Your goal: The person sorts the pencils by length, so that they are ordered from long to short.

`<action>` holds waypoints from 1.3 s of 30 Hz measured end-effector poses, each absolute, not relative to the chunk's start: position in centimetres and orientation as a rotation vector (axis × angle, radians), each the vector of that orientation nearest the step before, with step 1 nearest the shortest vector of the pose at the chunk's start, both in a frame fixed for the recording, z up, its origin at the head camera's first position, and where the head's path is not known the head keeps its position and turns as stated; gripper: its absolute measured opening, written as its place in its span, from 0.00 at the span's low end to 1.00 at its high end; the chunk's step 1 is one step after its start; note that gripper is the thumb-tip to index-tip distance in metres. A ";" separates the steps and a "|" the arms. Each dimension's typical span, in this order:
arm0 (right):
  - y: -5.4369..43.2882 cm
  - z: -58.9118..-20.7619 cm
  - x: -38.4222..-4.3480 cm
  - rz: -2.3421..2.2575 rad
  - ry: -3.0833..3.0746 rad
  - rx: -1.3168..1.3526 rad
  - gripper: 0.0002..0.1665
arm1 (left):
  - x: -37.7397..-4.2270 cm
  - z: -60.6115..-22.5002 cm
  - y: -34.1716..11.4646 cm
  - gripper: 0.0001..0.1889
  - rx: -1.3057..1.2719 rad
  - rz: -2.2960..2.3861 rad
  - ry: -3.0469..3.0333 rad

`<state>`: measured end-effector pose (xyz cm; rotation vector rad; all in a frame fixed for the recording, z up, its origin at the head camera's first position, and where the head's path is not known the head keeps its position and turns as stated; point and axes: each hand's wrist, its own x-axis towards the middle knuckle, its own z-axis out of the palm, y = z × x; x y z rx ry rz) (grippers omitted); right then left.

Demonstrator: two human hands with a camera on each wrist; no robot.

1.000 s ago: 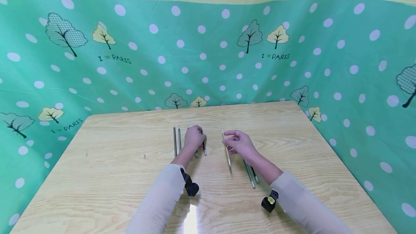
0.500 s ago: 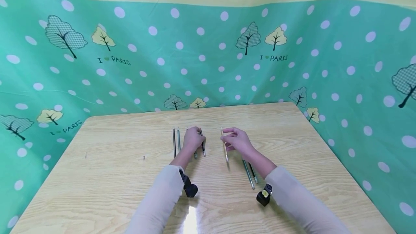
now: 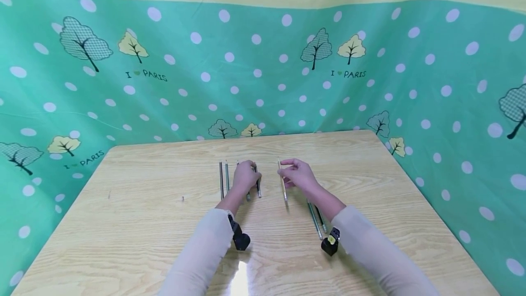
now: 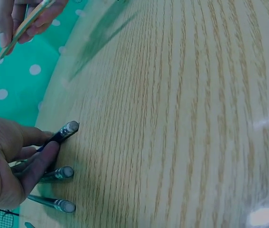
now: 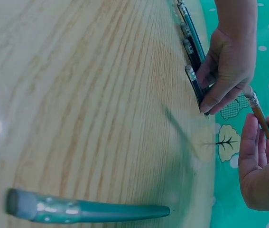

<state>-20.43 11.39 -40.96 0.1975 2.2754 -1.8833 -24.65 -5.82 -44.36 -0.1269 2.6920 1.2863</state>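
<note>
My left hand (image 3: pixel 245 176) pinches a dark pencil (image 3: pixel 258 188) at the right end of a row of pencils; its metal-banded eraser end (image 4: pixel 70 128) points toward me. Beneath the hand, other pencils are partly covered. To the right, my right hand (image 3: pixel 299 175) holds a yellow pencil (image 3: pixel 283 188) between thumb and fingers, raised above the table, eraser end nearest me. In the right wrist view the yellow pencil (image 5: pixel 260 116) tilts, with its shadow falling apart from it on the wood.
Left of the left hand lie a black pencil (image 3: pixel 221 182) and a teal pencil (image 3: pixel 227 175). Near the right forearm rest another teal pencil (image 3: pixel 314 220) and a dark pencil (image 3: pixel 321 218). A small grey bit (image 3: pixel 182 198) lies on the wooden table (image 3: pixel 135 232). Behind hangs a dotted curtain (image 3: pixel 185 58).
My right hand has shifted slightly left and away from me with the yellow pencil. The left hand stays in place on the dark pencil.
</note>
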 end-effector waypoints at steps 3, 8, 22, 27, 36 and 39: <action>11.2 -40.9 -20.6 -1.876 2.283 0.199 0.21 | -24.7 -44.3 -5.7 0.22 -0.132 1.271 2.693; 10.9 -40.6 -21.0 -1.861 2.302 0.190 0.20 | -24.8 -44.3 -5.7 0.22 -0.142 1.263 2.692; 10.3 -40.2 -21.9 -1.854 2.303 0.188 0.20 | -24.9 -44.2 -5.8 0.22 -0.139 1.252 2.698; 10.0 -40.4 -22.2 -1.865 2.310 0.191 0.20 | -24.9 -44.3 -5.8 0.22 -0.132 1.240 2.695; 9.7 -40.5 -22.5 -1.851 2.331 0.206 0.20 | -24.9 -44.4 -5.7 0.22 -0.084 1.196 2.738; 9.7 -40.8 -22.7 -1.848 2.334 0.206 0.19 | -24.9 -44.5 -5.6 0.22 -0.084 1.180 2.742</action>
